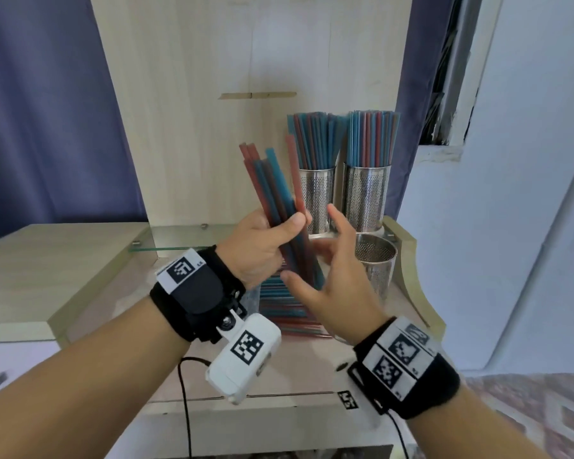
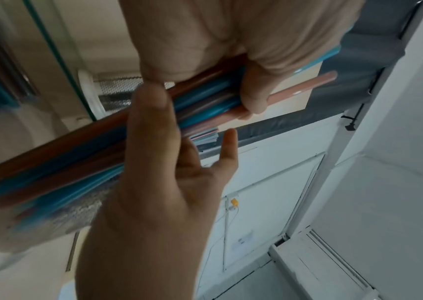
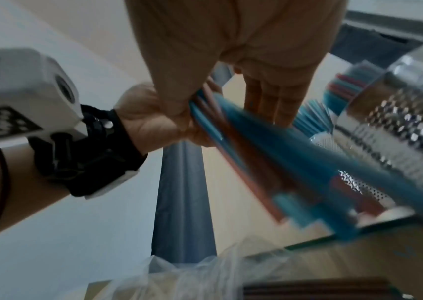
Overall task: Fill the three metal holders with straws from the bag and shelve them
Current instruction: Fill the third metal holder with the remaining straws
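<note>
My left hand (image 1: 272,240) grips a bundle of red and blue straws (image 1: 272,197), held tilted above the desk. In the left wrist view its fingers (image 2: 254,89) curl round the straws (image 2: 205,95). My right hand (image 1: 325,256) is spread beside the bundle, and its straight fingers (image 2: 151,113) lie against the straws. Two perforated metal holders (image 1: 317,200) (image 1: 367,197) packed with straws stand on the glass shelf (image 1: 179,235). A third holder (image 1: 376,260) stands empty on the desk below, right of my hands. The clear bag of straws (image 1: 285,309) lies under my hands.
A wooden back panel (image 1: 246,61) rises behind the shelf, and a curved wooden side piece (image 1: 408,260) borders the right. Blue curtains (image 1: 47,111) hang on both sides. A white wall (image 1: 527,226) is on the right. A loose bag edge (image 3: 192,274) shows in the right wrist view.
</note>
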Tool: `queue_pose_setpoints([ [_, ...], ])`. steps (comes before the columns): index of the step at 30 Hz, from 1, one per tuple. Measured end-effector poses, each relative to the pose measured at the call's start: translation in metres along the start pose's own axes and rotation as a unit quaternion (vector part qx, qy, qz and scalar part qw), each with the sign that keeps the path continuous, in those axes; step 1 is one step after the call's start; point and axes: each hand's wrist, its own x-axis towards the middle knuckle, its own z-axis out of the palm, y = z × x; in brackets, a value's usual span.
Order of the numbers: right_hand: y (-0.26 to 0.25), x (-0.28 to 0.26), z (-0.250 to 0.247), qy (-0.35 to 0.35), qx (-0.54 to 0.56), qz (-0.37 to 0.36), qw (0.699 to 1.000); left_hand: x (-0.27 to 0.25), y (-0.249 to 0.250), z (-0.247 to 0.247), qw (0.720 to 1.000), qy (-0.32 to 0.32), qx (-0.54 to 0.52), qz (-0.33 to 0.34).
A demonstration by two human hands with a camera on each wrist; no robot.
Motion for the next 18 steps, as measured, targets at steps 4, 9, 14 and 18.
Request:
queue_pose_setpoints([
  [4,0.003,-0.003,0.014,0.018,0.039,-0.017,0.999,-0.007,-0.007,0.001,1.0,-0.014,0.026,0.01],
  [9,0.009,-0.005,0.007,-0.002,-0.015,-0.018,1.0,-0.009,-0.01,-0.001,0.987,-0.025,0.151,0.041],
  [14,0.025,-0.001,-0.03,0.085,-0.044,0.042,0.995,-0.001,-0.015,-0.025,0.933,0.0,0.353,-0.075],
  [18,0.039,-0.003,-0.051,0.108,-0.036,0.059,0.992,0.001,-0.055,-0.057,0.683,-0.118,0.706,-0.141],
])
